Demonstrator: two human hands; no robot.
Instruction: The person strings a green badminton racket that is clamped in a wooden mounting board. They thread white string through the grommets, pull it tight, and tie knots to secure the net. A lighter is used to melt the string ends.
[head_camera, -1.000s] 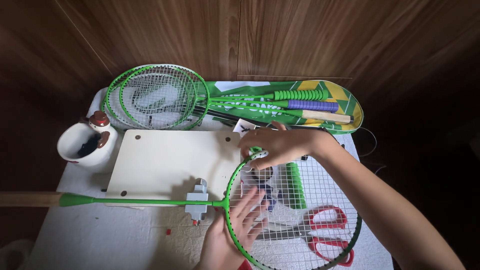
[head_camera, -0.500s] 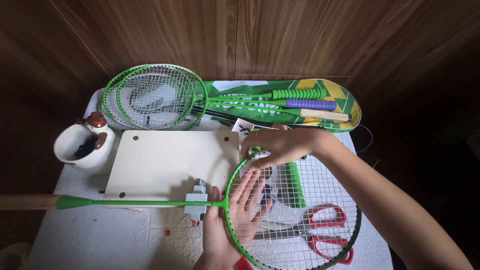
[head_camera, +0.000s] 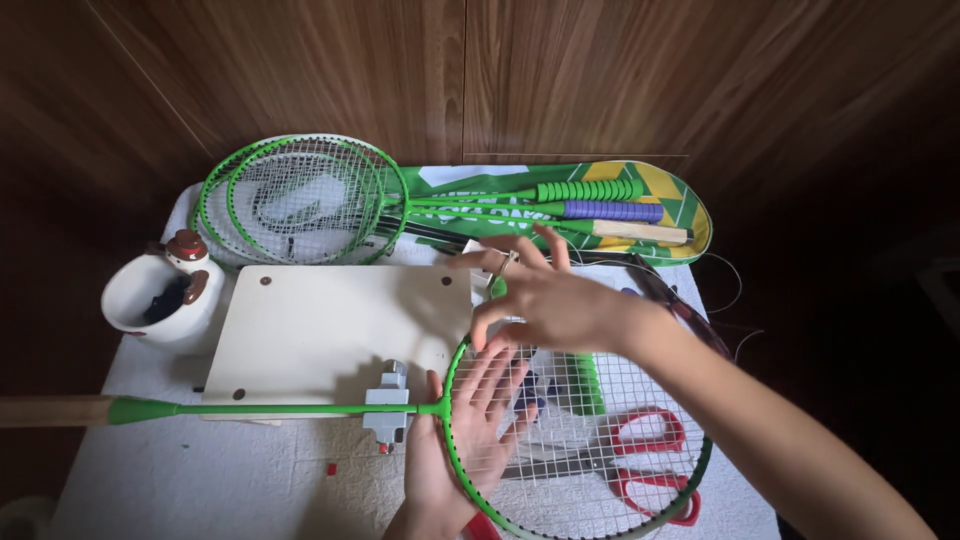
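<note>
While left hand (head_camera: 470, 420) lies flat under racket strings (head_camera: 590, 440), right hand (head_camera: 545, 295) hovers, grip released

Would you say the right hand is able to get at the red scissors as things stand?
Probably not directly: the red scissors lie under the strung racket head, whose strings cover them. The right hand hovers above those strings, so the racket would have to be lifted first.

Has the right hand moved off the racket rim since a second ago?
Yes. The right hand has lifted off the rim and opened, fingers spread toward the white board.
</note>
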